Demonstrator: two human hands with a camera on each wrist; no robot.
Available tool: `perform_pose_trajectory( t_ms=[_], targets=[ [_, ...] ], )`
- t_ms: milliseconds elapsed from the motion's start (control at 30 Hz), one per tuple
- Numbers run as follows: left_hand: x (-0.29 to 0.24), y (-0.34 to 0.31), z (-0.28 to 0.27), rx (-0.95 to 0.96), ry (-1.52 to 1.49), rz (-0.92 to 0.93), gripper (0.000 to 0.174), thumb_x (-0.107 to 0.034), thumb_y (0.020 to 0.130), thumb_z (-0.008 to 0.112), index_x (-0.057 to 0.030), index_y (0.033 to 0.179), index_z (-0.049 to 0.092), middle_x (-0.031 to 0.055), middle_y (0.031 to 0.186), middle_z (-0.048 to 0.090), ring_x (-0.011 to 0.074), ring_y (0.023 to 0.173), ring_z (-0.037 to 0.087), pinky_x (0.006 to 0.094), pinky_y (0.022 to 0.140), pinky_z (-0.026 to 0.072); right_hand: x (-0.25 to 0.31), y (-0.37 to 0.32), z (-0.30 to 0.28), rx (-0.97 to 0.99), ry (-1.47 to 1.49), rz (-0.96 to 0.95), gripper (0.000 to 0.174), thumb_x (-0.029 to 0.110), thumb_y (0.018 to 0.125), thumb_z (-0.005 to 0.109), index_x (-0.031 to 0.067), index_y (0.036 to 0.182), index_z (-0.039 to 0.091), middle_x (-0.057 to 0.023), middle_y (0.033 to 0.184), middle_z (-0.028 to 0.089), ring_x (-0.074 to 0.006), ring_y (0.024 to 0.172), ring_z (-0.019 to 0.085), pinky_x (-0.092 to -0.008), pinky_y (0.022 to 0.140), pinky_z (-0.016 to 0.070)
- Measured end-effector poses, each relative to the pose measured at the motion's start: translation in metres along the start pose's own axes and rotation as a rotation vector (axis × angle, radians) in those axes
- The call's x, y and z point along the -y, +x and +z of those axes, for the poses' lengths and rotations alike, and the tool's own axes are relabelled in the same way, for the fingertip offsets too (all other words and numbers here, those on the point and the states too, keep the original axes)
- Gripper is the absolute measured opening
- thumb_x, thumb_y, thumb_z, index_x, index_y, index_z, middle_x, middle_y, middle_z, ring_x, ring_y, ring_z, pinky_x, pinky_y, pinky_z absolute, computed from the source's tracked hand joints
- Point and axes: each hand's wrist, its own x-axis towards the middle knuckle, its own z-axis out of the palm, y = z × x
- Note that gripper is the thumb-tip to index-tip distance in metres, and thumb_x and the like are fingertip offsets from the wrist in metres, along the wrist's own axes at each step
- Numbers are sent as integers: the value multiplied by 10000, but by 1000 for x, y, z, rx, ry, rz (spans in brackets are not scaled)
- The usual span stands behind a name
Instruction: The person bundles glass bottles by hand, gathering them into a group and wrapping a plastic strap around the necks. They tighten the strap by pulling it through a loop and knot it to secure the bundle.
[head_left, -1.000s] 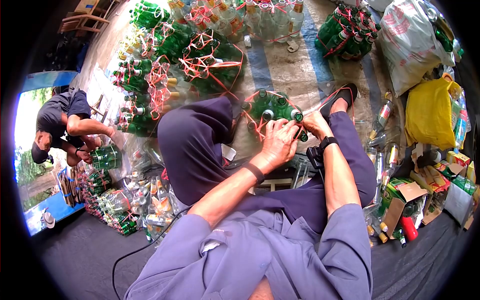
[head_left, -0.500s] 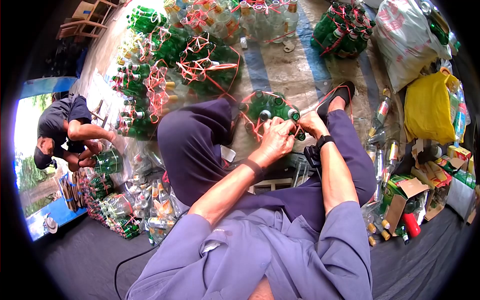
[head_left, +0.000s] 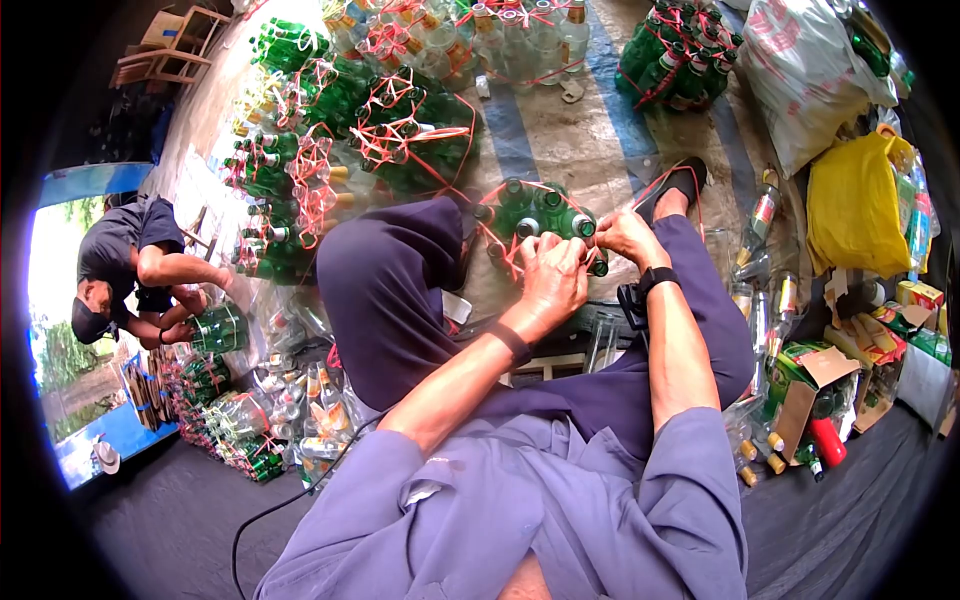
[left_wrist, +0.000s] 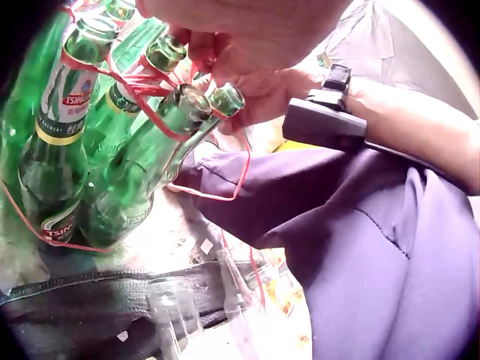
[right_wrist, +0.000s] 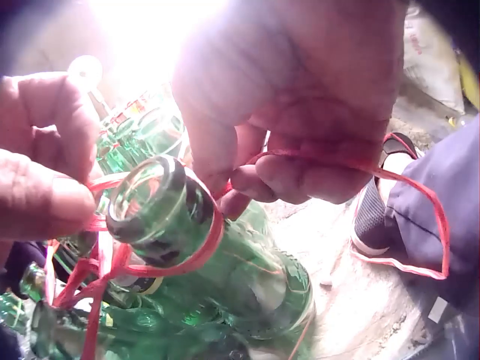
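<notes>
A bundle of green glass bottles stands between my legs, its necks laced with red plastic string. My left hand is at the near side of the bundle; in the right wrist view its thumb and finger pinch the string beside one bottle's neck. Just right of that neck, my right hand curls its fingers round the string, and a loose loop trails from it toward my shoe. In the left wrist view, labelled bottles stand close together, and my left hand partly covers the right one.
Tied bundles of green bottles stand ahead on the left, another bundle ahead on the right. A white sack, a yellow bag and loose bottles lie to the right. Another person crouches at far left.
My right hand has shifted slightly away from the bottle necks, drawing its fingers higher beside the string. My left hand stays at the near necks. The view has shifted slightly.
</notes>
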Motion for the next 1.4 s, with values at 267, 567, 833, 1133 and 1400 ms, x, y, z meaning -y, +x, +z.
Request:
perform_pose_trajectory(
  t_ms=[267, 567, 833, 1133, 1400],
  targets=[
    [3, -13, -15, 135, -3, -155, 142, -126, 817, 657, -115, 916, 556, 72, 819, 637, 298, 817, 620, 436, 759, 424, 10, -3, -2, 60, -98, -9, 224, 198, 706, 730, 44, 864, 770, -217, 872, 719, -338, 857, 719, -401, 787, 557],
    [4, -11, -28, 180, -25, -244, 176, -113, 824, 607, -75, 969, 513, 149, 841, 643, 378, 713, 656, 508, 628, 524, 21, -17, -6, -63, -281, -48, 231, 213, 763, 641, 75, 881, 782, -193, 804, 715, -325, 806, 719, -390, 761, 558],
    [9, -18, -32, 180, 2, -247, 182, -110, 822, 611, -75, 971, 513, 144, 845, 640, 378, 715, 658, 507, 630, 530, 26, -19, -6, -15, -320, -27, 256, 231, 759, 640, 51, 891, 765, -237, 940, 700, -383, 941, 692, -437, 841, 548],
    [16, -18, -28, 186, 12, -227, 176, -61, 827, 606, -51, 972, 508, 171, 850, 630, 402, 764, 654, 503, 653, 533, 43, -30, -16, 1, -325, 14, 330, 237, 760, 650, -12, 956, 740, -285, 1033, 686, -421, 1023, 676, -476, 889, 538],
    [29, -12, -28, 132, -101, -214, 128, -4, 825, 596, -31, 923, 517, 189, 845, 627, 408, 821, 638, 498, 720, 514, 36, -27, -5, -100, -306, -96, 210, 178, 771, 605, 33, 832, 743, -261, 868, 673, -416, 887, 685, -463, 805, 550]
  ],
)
